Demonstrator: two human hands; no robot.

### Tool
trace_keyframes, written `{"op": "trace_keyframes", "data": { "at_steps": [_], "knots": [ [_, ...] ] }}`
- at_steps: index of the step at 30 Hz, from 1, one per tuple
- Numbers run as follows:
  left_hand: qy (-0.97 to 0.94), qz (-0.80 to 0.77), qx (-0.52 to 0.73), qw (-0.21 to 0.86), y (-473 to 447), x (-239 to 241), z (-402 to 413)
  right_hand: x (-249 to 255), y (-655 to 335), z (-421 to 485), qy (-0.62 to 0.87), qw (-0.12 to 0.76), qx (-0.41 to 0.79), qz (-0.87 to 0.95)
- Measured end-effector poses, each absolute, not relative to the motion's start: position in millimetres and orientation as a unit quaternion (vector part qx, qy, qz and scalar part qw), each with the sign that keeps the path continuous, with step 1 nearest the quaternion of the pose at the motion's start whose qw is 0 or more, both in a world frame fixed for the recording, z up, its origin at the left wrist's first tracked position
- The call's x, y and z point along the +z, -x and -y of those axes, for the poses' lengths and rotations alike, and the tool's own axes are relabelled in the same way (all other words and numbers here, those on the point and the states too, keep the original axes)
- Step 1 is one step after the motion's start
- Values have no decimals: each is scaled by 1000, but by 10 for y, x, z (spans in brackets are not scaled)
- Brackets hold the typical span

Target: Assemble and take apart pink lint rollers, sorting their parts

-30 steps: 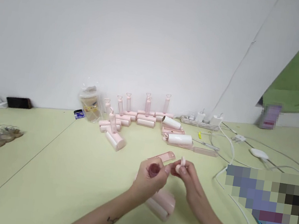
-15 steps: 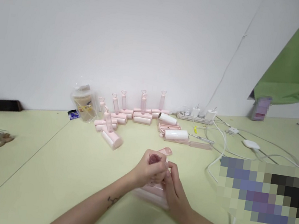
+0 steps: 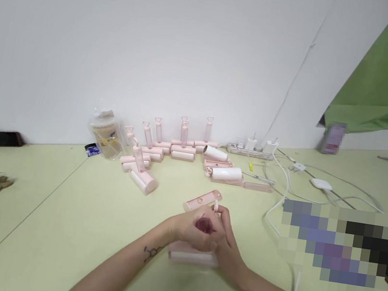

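My left hand, with a tattoo on its forearm, is closed in a fist around a dark red tool handle. Only the handle's round end shows; the rest is hidden under the fist. Against it presses my right hand, its fingers curled round a pink lint roller that lies under both hands. A pale ring-like part sticks up by the right fingertips. Just beyond the hands lies a loose pink curved cover with a small hole.
Several pink lint rollers stand along the wall, handles upright. White rolls lie on pink parts at centre right, near a metal tool. A power strip and cables occupy the right. A plastic bag stands left.
Both hands have shifted slightly right and down, and the left fist has turned. More of the pink cover beyond them now shows. The view has moved a little.
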State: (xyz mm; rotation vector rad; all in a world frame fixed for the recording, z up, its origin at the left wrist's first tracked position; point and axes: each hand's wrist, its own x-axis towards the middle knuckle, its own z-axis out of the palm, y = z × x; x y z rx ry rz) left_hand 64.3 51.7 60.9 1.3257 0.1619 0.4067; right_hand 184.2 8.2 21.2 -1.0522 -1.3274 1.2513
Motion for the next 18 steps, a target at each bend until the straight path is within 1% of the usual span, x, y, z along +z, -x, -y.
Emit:
{"op": "trace_keyframes", "data": {
  "at_steps": [2, 5, 10, 13, 18],
  "knots": [
    [-574, -53, 163, 801, -671, 570, -608, 195, -1841, -82, 430, 495, 507, 559],
    [-547, -33, 153, 822, -707, 513, -720, 132, -1842, -95, 422, 507, 487, 572],
    [-546, -45, 161, 821, -704, 550, -641, 8, -1863, -133, 416, 506, 492, 573],
    [-580, -82, 222, 779, -665, 620, -497, -9, -1871, -136, 408, 507, 490, 580],
    [-630, -172, 381, 655, -537, 692, -391, 105, -1839, -99, 400, 516, 483, 584]
  ]
}}
